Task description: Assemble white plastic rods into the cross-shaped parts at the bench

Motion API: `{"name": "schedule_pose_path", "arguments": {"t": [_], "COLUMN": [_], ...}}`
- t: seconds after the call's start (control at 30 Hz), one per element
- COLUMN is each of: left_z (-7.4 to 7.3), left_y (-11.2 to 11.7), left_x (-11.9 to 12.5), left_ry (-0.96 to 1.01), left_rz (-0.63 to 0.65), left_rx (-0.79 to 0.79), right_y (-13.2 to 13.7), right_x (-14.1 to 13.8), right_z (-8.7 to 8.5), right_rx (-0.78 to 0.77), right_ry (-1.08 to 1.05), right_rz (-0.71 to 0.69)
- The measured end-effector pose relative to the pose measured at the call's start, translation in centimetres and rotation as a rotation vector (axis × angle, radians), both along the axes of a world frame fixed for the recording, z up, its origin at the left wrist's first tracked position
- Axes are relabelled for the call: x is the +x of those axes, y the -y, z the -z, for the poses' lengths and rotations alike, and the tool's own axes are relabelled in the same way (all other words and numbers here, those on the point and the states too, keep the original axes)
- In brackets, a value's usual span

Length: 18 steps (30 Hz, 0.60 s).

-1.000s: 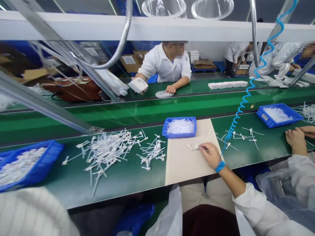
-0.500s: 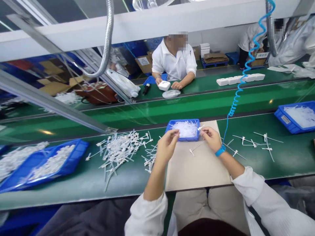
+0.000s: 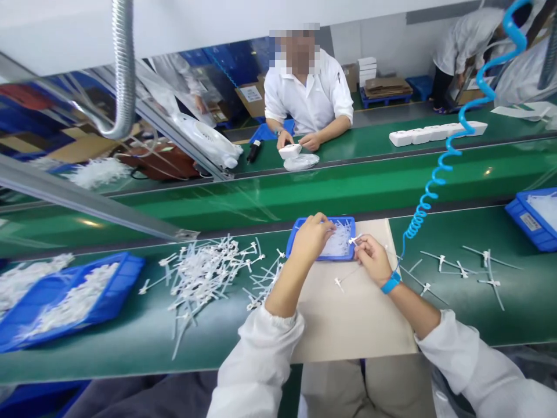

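Observation:
My left hand (image 3: 310, 237) reaches over a small blue tray (image 3: 352, 255) of thin translucent white tubes (image 3: 339, 238). Its fingers are bent together at the tubes; what lies between them is too small to make out. Just right of the tray, my right hand (image 3: 373, 260), with a blue wristband, pinches a small white plastic fitting (image 3: 354, 240) between thumb and forefinger. Below the hands, another white fitting (image 3: 338, 283) with a thin stem lies on the beige board (image 3: 348, 319).
Left on the green bench are a heap of white fittings with tubes (image 3: 204, 273) and a larger blue bin (image 3: 117, 290). Several fitted tubes (image 3: 462, 270) lie to the right, near another blue bin (image 3: 528, 223). A coiled blue hose (image 3: 439, 174) hangs down. Opposite, a co-worker (image 3: 308, 98) handles a white box.
My left hand has moved up and right, from beside the blue tray to over its tubes. My right hand still pinches the fitting. The view has shifted slightly.

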<state>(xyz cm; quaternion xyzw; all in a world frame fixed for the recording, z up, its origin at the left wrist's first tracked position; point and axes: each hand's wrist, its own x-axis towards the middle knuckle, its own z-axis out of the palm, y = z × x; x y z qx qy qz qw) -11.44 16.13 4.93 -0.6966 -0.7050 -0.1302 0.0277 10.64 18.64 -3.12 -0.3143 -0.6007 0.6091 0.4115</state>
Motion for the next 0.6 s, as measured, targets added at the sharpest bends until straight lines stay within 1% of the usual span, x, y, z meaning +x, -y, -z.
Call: {"name": "schedule_pose_path", "arguments": {"t": [0.07, 0.13, 0.2, 0.27, 0.37, 0.47, 0.6], "left_z": [-0.4, -0.7, -0.8, -0.4, 0.7, 1.5, 1.6], "left_y": [0.7, 1.8, 3.3, 4.8, 6.3, 6.7, 7.0], "left_x": [-0.2, 0.2, 1.1, 2.3, 3.9, 4.6, 5.2], "left_ry": [0.029, 0.114, 0.247, 0.376, 0.488, 0.571, 0.739], "left_rz": [0.041, 0.091, 0.12, 0.132, 0.166, 0.152, 0.095], "left_rx": [0.104, 0.243, 0.361, 0.424, 0.462, 0.464, 0.4], "right_y": [0.0, -0.1, -0.1, -0.2, -0.4, -0.4, -0.1], "right_x": [-0.2, -0.3, -0.4, -0.3, 0.1, 0.6, 0.9], "right_z": [-0.1, -0.4, -0.7, -1.1, -1.9, -2.7, -3.4], "right_rx": [-0.043, -0.1, -0.141, -0.155, -0.144, -0.123, -0.144], "right_ry": [-0.014, -0.047, -0.08, -0.105, -0.133, -0.161, -0.2], "right_rz": [-0.021, -0.053, -0.085, -0.108, -0.144, -0.191, -0.253]}}
